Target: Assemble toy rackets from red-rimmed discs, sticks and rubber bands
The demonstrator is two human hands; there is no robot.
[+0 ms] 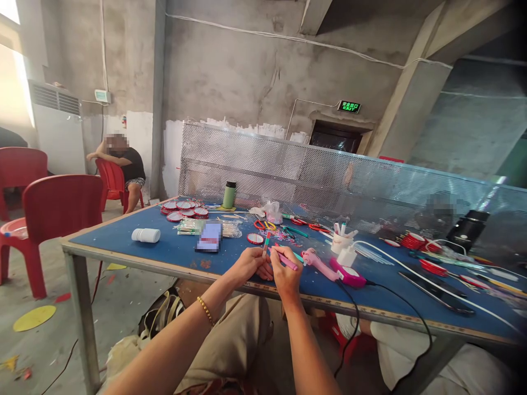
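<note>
At the table's near edge, my left hand (252, 264) pinches a thin upright stick (267, 242) with teal and reddish bands. Close beside it, my right hand (289, 277) is closed around a pink pen (285, 258), whose tip end points toward the stick. Whether the tip touches the stick is too small to tell. Just behind my hands lies a round red-rimmed disc (255, 238) with a pale face. Right of my right hand rest a pink glue gun (319, 264) and a magenta device (349, 274) with a black cable.
Red-rimmed discs (185, 206), a phone (209, 237), a white bottle (146, 236) and a green flask (229, 195) stand or lie on the blue table (111, 241). Scissors (264, 225) and a cup of markers (341, 240) sit farther back. A perforated metal screen (255, 164) runs behind. A person (123, 164) sits far left.
</note>
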